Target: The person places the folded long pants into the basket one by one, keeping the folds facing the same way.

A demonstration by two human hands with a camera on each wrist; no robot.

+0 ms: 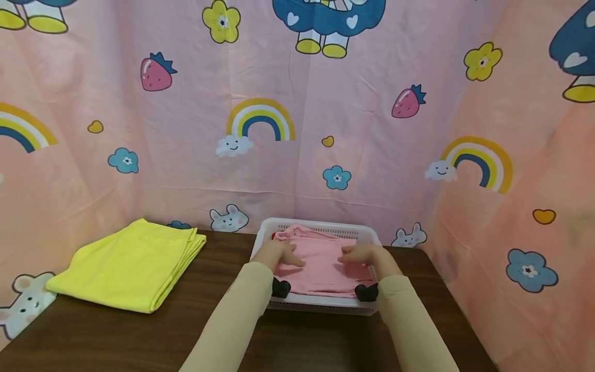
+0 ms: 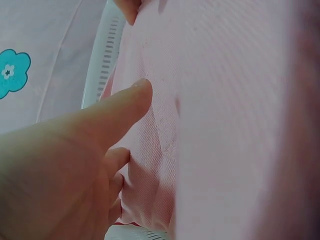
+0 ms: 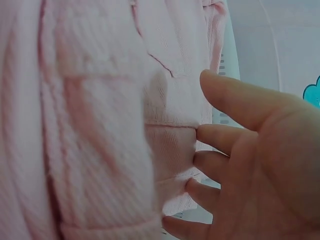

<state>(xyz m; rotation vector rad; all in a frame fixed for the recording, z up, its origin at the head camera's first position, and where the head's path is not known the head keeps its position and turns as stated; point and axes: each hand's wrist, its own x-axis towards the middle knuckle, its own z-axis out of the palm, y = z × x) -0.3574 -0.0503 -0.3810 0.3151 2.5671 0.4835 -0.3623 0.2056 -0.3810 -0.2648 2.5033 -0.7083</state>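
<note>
A folded pink garment [image 1: 321,266] with stitched seams lies inside a white plastic basket [image 1: 325,299] on the table. At the garment's left side, my left hand [image 1: 276,253] has its thumb extended over the cloth and its fingertips against the fabric edge in the left wrist view. On the opposite side is my right hand [image 1: 370,257], thumb raised and fingers spread, with fingertips along the garment's edge [image 3: 175,150] in the right wrist view. Neither hand grips the cloth. A close fold of pink fabric fills much of both wrist views.
A folded yellow cloth [image 1: 125,263] lies at the left of the dark wooden table [image 1: 195,330]. Something small and red [image 1: 273,235] shows at the basket's back left corner. A pink printed curtain [image 1: 186,129] hangs behind and along both sides.
</note>
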